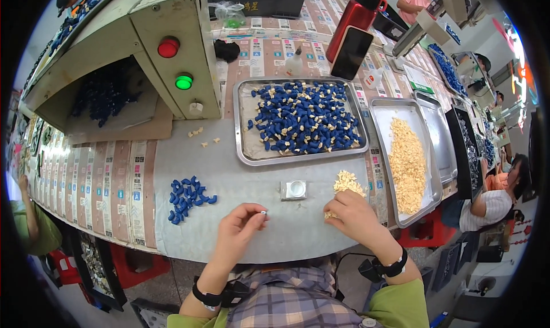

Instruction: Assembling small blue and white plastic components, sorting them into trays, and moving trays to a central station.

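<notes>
My left hand (243,226) is closed in a pinch over the grey sheet. A tiny white-and-dark end of a small piece (264,213) shows at its fingertips; the rest is hidden. My right hand (354,212) has its fingers bent together, with a small cream piece (329,215) at the tips. Just beyond it lies a loose pile of cream pieces (347,182). Between the hands and farther off sits a small square block with a round, shiny top (294,189). To the left, several curved blue pieces (186,197) lie in a loose group.
A metal tray (239,139) of blue pieces with cream ends stands beyond the hands. Another tray (395,216) at right holds cream pieces. A machine (197,53) with red and green buttons stands back left. A phone (352,54) leans by a red bottle (362,14).
</notes>
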Tool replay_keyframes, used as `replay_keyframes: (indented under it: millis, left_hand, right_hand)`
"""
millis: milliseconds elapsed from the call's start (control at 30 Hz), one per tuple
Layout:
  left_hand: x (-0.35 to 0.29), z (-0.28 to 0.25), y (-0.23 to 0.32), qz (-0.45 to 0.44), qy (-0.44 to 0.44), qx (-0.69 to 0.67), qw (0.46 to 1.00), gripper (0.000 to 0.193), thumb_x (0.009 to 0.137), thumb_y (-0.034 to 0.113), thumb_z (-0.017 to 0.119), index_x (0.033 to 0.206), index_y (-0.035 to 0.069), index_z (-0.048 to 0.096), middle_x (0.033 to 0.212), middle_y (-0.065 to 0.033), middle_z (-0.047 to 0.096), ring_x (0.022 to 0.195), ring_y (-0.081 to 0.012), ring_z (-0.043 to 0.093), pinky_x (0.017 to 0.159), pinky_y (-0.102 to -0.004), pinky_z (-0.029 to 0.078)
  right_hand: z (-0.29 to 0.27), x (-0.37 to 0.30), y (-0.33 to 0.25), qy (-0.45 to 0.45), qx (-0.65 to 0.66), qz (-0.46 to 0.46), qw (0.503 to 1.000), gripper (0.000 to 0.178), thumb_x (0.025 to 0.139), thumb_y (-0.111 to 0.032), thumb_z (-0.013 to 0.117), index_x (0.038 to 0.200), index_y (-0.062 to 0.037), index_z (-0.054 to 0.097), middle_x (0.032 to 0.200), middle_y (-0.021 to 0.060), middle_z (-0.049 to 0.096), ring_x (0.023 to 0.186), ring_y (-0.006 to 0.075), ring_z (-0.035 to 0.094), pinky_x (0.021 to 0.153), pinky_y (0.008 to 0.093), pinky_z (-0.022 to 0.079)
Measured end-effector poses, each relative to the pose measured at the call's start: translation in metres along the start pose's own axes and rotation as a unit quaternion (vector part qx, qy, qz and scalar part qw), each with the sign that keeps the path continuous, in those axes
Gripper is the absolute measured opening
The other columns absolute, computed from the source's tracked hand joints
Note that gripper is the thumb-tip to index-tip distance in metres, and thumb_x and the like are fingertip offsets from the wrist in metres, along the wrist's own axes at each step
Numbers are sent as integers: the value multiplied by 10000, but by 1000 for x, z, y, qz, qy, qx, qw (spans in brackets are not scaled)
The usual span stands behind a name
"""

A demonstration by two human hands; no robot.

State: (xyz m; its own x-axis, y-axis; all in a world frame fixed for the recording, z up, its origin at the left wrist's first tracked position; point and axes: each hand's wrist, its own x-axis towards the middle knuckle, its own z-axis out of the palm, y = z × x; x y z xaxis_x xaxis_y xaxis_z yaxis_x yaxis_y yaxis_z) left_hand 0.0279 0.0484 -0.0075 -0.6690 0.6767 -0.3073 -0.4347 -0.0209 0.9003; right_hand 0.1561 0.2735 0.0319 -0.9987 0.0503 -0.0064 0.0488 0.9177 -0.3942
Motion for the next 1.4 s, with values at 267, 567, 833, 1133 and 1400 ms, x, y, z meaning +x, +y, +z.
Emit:
replay_keyframes:
  millis: [267, 567, 833, 1133, 1400]
  left_hand:
    - [3, 9, -9, -18, -34, -45, 998, 171, 888, 91, 515, 1030, 1, 549, 914, -38, 579, 818, -91, 553, 764, -229, 462]
    - [3, 16, -11, -23, -70, -42, 996, 195, 884, 80, 511, 1067, 17, 538, 924, -11, 557, 836, -74, 537, 781, -215, 445]
    - [-1, 15, -14, -15, -31, -40, 999, 158, 875, 75, 511, 1023, 21, 529, 868, -10, 550, 792, -73, 526, 717, -214, 443]
    - [3, 18, -17, -11, -21, -57, 998, 183, 849, 74, 564, 1020, 15, 530, 851, -8, 547, 777, -64, 529, 694, -190, 438]
    - [3, 32, -2, 6, 8, 40, 999, 181, 827, 72, 591, 997, 11, 589, 842, -38, 625, 775, -83, 583, 705, -218, 464]
  right_hand:
    - [12, -11, 5, 22, -13, -14, 1000, 172, 639, -119, 704, 772, -98, 598, 725, 49, 483, 731, 235, 507, 658, 345, 414]
    - [12, -4, 5, 70, -42, -50, 995, 138, 638, -91, 687, 726, -83, 582, 715, 48, 485, 716, 225, 512, 644, 334, 418]
    - [5, 48, -14, 98, 211, 73, 970, 87, 759, -90, 617, 763, -34, 550, 722, 87, 495, 724, 259, 512, 630, 340, 406]
    - [23, 61, -10, 81, 99, 49, 991, 78, 771, -85, 607, 773, -32, 550, 741, 88, 504, 746, 239, 523, 653, 336, 419]
    - [16, 44, -35, 29, 424, 93, 900, 64, 834, -71, 552, 855, -15, 530, 901, 73, 594, 823, 159, 573, 750, 281, 455]
